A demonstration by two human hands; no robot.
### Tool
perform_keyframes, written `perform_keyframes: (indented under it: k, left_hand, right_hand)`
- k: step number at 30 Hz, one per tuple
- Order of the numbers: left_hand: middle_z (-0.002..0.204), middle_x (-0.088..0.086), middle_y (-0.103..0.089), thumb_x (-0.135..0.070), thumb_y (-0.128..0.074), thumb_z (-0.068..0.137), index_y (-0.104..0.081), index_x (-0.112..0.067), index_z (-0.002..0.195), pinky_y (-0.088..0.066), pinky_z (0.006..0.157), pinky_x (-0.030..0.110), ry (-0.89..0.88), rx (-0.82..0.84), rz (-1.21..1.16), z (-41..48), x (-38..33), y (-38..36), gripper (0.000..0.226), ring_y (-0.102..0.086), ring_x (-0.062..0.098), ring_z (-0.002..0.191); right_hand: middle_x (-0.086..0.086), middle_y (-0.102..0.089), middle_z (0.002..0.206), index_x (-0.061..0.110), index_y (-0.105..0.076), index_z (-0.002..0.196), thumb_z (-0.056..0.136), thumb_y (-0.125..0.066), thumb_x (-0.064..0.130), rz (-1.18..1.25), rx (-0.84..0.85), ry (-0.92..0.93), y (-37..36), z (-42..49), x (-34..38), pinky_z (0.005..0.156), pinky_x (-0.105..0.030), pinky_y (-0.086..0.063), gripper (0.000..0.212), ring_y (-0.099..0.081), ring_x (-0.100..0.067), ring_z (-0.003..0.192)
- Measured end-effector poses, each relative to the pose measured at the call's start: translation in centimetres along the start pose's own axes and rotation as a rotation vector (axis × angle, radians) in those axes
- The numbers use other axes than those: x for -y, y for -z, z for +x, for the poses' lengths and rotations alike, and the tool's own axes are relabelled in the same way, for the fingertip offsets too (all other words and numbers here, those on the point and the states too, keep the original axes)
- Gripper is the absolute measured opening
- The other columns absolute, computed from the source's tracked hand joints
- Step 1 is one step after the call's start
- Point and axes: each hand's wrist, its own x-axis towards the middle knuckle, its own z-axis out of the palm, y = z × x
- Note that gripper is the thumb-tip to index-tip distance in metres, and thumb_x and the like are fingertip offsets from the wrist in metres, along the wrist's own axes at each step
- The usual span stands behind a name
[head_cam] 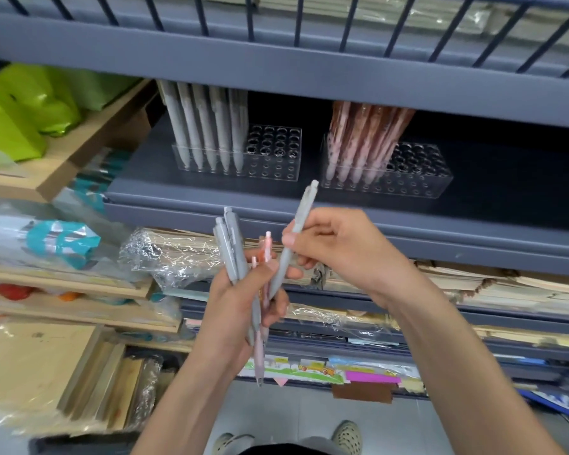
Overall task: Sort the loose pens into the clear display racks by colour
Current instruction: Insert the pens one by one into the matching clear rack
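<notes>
My left hand [235, 310] grips a bundle of loose pens [232, 247], grey ones and a few pink ones, held upright below the shelf. My right hand [335, 251] pinches a single grey pen [298, 231], tilted with its clicker end up and its lower end still among the bundle. On the grey shelf above stand two clear racks. The left rack [276, 152] holds grey pens [207, 126] in its left half. The right rack [414, 172] holds pink pens [362, 139] in its left half. Both racks have unfilled holes on their right sides.
A grey shelf lip [309, 218] runs just above my hands, and another shelf [276, 60] overhangs the racks closely. Wrapped paper stacks [171, 254] and notebooks fill the lower shelves. Green bags [23, 110] sit at the left. My shoes [347, 436] are on the floor below.
</notes>
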Motion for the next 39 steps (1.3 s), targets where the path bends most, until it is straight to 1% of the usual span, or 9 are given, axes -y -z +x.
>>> perform_keyframes:
  k: [6,11,14,17,21,24,29,34,39]
  left_hand:
    - [0.097,0.025,-0.074,-0.002,-0.044,0.095,-0.052,-0.003,0.105,-0.03,0.033,0.018,0.002,-0.068,-0.001,0.1,-0.8,1.3,0.012,-0.045,0.014,0.037]
    - [0.07,0.03,-0.059,-0.006,-0.047,0.093,-0.078,-0.01,0.077,-0.03,0.037,0.021,0.018,-0.044,0.07,-0.6,-2.2,3.6,0.036,-0.039,0.015,0.038]
    - [0.074,0.019,-0.071,-0.004,-0.048,0.093,-0.065,0.008,0.094,-0.033,0.036,0.019,0.022,-0.049,0.065,-0.8,-3.2,5.3,0.021,-0.043,0.015,0.039]
    - [0.076,0.013,-0.073,-0.001,-0.047,0.097,-0.054,0.008,0.112,-0.035,0.035,0.019,0.025,-0.063,0.049,-1.0,-3.9,7.1,0.019,-0.048,0.015,0.04]
    - [0.095,0.018,-0.076,-0.002,-0.049,0.097,-0.051,-0.002,0.116,-0.048,0.044,0.024,0.015,-0.046,0.019,-1.4,-5.0,8.4,0.019,-0.062,0.02,0.054]
    - [0.106,0.017,-0.076,-0.003,-0.05,0.097,-0.053,-0.006,0.113,-0.056,0.059,0.028,0.013,-0.038,0.004,-1.2,-5.2,8.9,0.017,-0.069,0.023,0.065]
    - [0.108,0.016,-0.076,-0.002,-0.05,0.098,-0.053,0.0,0.113,-0.058,0.062,0.028,0.03,-0.009,-0.01,-1.0,-5.1,9.1,0.016,-0.072,0.025,0.07]
    - [0.109,0.02,-0.074,-0.003,-0.052,0.098,-0.051,0.003,0.117,-0.058,0.064,0.028,0.051,0.05,-0.03,-0.7,-4.9,9.3,0.02,-0.074,0.028,0.078]
    - [0.108,0.021,-0.074,-0.004,-0.056,0.093,-0.057,0.0,0.107,-0.059,0.065,0.028,0.031,0.045,-0.081,-0.6,-4.7,8.8,0.014,-0.075,0.031,0.082]
  right_hand:
    - [-0.01,-0.072,0.076,0.016,-0.053,0.096,0.1,-0.051,0.023,-0.072,-0.154,0.178,0.0,2.6,2.5,0.066,-0.035,-0.059,0.009,-0.071,-0.021,0.068]
    - [0.008,-0.069,0.075,0.026,-0.045,0.098,0.1,-0.042,0.012,-0.015,-0.483,0.314,-1.6,6.6,3.7,0.079,-0.046,-0.059,0.015,-0.073,-0.019,0.079]
    - [0.009,-0.064,0.083,0.025,-0.041,0.09,0.099,-0.045,0.007,-0.143,-0.622,0.402,-3.1,8.4,4.3,0.083,-0.042,-0.055,0.021,-0.068,-0.017,0.083]
    - [-0.002,-0.067,0.08,0.022,-0.055,0.076,0.095,-0.045,0.002,-0.224,-0.795,0.346,-3.6,10.8,4.8,0.077,-0.032,-0.049,0.029,-0.062,-0.019,0.079]
    - [-0.015,-0.068,0.104,0.007,-0.064,0.102,0.097,-0.049,0.015,-0.474,-0.738,0.211,-3.7,12.7,5.4,0.087,-0.039,-0.048,0.018,-0.063,-0.032,0.099]
    - [-0.019,-0.067,0.106,0.012,-0.057,0.095,0.095,-0.045,0.011,-0.584,-0.704,0.189,-3.4,13.5,5.8,0.077,-0.033,-0.044,0.013,-0.063,-0.036,0.097]
    - [-0.021,-0.063,0.115,0.003,-0.053,0.121,0.097,-0.045,0.016,-0.758,-0.611,0.169,-2.8,15.1,6.5,0.077,-0.03,-0.039,0.028,-0.06,-0.035,0.105]
    - [-0.021,-0.06,0.116,0.005,-0.049,0.129,0.098,-0.046,0.018,-0.752,-0.555,0.174,-2.5,15.8,6.5,0.072,-0.025,-0.032,0.034,-0.059,-0.031,0.097]
    - [-0.016,-0.062,0.123,0.009,-0.054,0.128,0.096,-0.05,0.025,-0.738,-0.535,0.158,-2.1,15.5,6.3,0.089,-0.031,-0.044,0.036,-0.058,-0.033,0.113]
